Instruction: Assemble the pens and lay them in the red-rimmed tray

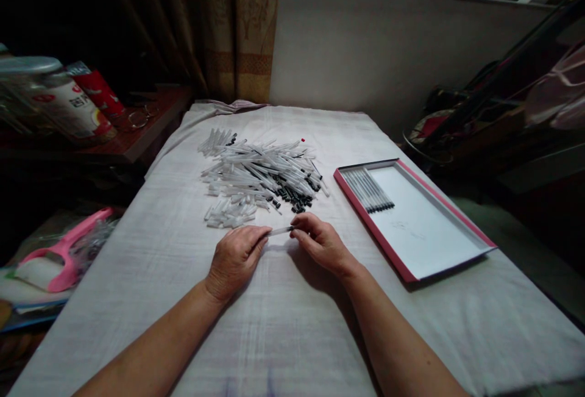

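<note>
A white cloth-covered surface [183, 299] is lying in a dim curtained room. The left hand [235, 258] and right hand [320, 241] are pinching a slim clear plastic pen tube [281, 230] (held level) between their fingers.

I count two hands, the left hand [235, 260] and the right hand [320, 241], with one clear tube [281, 230] pinched between them. I see one pile of tubes [256, 168], far too many to number, black caps [299, 197] likewise, and one red cap [303, 139]. One tray [429, 232] holds a single row of refills [369, 191], too close-packed to count. One pink tool [68, 250] lies at the left.
</note>
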Action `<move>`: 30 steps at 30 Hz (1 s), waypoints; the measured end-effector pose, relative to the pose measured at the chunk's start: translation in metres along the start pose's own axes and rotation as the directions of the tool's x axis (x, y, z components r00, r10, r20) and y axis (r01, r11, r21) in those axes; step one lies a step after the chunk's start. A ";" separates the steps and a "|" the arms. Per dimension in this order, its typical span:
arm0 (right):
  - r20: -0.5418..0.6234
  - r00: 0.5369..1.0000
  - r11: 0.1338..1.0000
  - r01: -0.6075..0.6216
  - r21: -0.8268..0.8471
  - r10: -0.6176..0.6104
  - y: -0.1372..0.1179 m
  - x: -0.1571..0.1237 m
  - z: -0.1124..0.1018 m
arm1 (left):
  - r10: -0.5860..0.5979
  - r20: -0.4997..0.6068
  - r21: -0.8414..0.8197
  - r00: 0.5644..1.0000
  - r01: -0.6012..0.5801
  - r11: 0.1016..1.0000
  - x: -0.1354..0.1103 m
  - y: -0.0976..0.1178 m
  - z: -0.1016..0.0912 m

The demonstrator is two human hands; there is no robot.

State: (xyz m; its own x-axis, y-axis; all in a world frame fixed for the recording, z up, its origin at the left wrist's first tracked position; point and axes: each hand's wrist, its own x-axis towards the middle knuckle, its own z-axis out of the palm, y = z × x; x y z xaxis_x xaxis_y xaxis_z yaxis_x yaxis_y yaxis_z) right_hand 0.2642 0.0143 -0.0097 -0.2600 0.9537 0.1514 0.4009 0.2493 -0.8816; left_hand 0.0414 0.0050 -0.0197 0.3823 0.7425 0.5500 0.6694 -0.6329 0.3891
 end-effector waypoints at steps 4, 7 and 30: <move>0.017 1.000 1.000 0.004 -0.013 -0.004 -0.002 0.000 -0.001 | 0.004 0.001 0.004 1.000 -0.004 1.000 0.000 0.000 0.000; 0.031 0.999 1.000 -0.029 0.007 0.029 -0.002 0.000 -0.001 | 0.002 0.005 0.003 1.000 -0.002 1.000 0.001 0.000 0.000; 0.006 1.000 0.996 0.025 -0.082 -0.024 0.000 0.002 0.001 | 0.028 -0.015 -0.020 0.999 -0.029 0.999 0.001 -0.002 0.001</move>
State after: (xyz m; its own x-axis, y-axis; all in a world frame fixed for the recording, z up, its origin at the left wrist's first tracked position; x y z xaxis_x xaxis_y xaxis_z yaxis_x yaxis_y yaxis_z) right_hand 0.2626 0.0156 -0.0097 -0.2752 0.9462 0.1700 0.4654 0.2859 -0.8377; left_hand 0.0411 0.0067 -0.0208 0.3913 0.7209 0.5720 0.6451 -0.6581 0.3881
